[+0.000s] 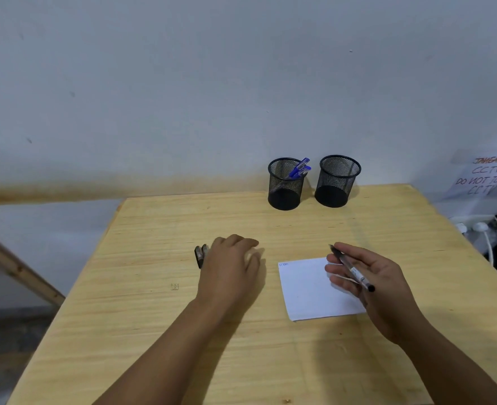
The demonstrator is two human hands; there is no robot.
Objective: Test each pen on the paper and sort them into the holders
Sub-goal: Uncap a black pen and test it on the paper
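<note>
Two black mesh holders stand at the back of the wooden table (159, 287). The left holder (285, 188) has a few blue pens (299, 168) leaning in it, and nothing shows in the right holder (337, 182). A white paper (305, 293) lies right of centre, with small scribbles in its top left corner. My right hand (378, 287) holds a black pen (352, 268) over the paper's right edge, tip pointing up and left. My left hand (232, 267) lies palm down with fingers curled over dark pens (200, 254), whose ends stick out to its left.
On the wall at the right hangs a paper sign (486, 176) with handwritten text. Below it sits a white power strip (475, 226) with a cable, just past the table's right edge. A wooden beam (16, 267) slants at the left.
</note>
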